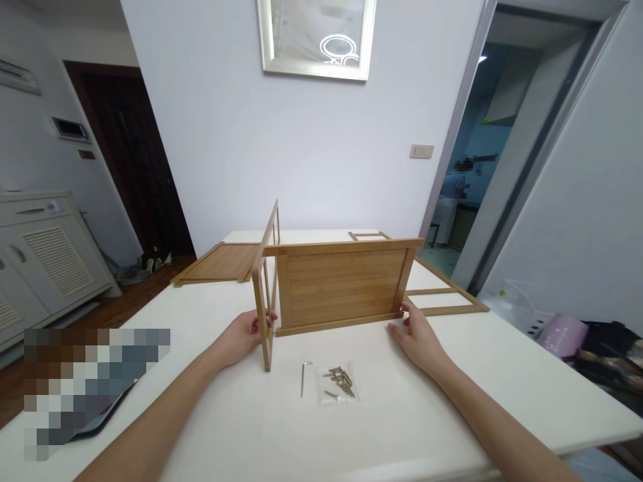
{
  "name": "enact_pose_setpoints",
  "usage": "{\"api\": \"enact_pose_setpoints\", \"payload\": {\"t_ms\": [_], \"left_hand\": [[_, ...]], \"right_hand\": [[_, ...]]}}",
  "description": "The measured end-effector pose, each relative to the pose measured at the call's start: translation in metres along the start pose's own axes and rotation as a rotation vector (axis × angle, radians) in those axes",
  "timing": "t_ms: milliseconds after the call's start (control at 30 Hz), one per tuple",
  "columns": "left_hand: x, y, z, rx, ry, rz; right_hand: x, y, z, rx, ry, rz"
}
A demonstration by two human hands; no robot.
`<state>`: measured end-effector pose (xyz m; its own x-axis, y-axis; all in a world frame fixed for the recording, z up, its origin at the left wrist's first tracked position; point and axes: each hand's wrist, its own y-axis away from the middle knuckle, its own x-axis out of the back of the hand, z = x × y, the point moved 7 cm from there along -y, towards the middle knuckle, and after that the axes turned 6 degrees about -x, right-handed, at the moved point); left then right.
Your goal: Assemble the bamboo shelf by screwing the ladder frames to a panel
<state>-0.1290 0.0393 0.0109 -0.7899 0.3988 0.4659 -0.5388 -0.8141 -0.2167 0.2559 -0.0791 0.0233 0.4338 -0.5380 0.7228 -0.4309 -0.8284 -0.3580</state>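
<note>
Screws (344, 383) in clear bag (324, 396) and hex key (302, 380) just nearer than both hands, probably for easy reach, with left hand (245, 338) closed around upright wooden frame (259, 294), right hand (420, 340) touching lower corner of panel (346, 288), pinch unclear, seemingly for steadying.

Wall frame (315, 67): upper edge cropped.
Left hand (246, 337): fingers partly hidden by the open frame (261, 301).
Right hand (418, 338): some fingertips obscured.
Flat frame (447, 311): partly behind the upright panel (346, 284).
Screws (344, 381): overlapping, count unclear.
Leftmost tabletop item (95, 381): pixelated.
Distant person (449, 201): indistinct.
</note>
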Motion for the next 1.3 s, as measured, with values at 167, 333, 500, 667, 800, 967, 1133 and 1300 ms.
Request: {"api": "enact_pose_setpoints", "payload": {"t_ms": [167,333,500,667,800,967,1133,1300], "left_hand": [[0.0007,0.0006,0.0034,-0.007,0.016,0.015],[0.0022,0.0007,0.0049,-0.014,0.017,0.028],[0.0021,0.0023,0.008,0.006,0.015,0.028],[0.0023,0.0026,0.0092,0.008,0.024,0.036],[0.0019,0.002,0.0088,0.001,0.031,0.023],[0.0011,0.0015,0.0079,0.004,0.03,0.009],[0.0015,0.0011,0.0054,0.011,0.019,0.023],[0.003,0.0018,0.0098,0.002,0.011,0.041]], "right_hand": [[0.0,0.0002,-0.0014,-0.018,0.025,-0.029],[0.0003,0.0,-0.0014,-0.005,0.033,-0.023],[-0.0007,0.0,-0.0011,0.007,0.049,-0.023],[-0.0012,-0.0007,-0.0005,0.014,0.061,-0.01],[-0.0017,-0.0012,0.0004,0.012,0.061,-0.018],[-0.0018,-0.001,0.0008,0.004,0.057,-0.03],[-0.0031,-0.0013,0.0016,-0.006,0.062,-0.039],[-0.004,-0.0017,0.0022,-0.028,0.078,-0.052]]}}
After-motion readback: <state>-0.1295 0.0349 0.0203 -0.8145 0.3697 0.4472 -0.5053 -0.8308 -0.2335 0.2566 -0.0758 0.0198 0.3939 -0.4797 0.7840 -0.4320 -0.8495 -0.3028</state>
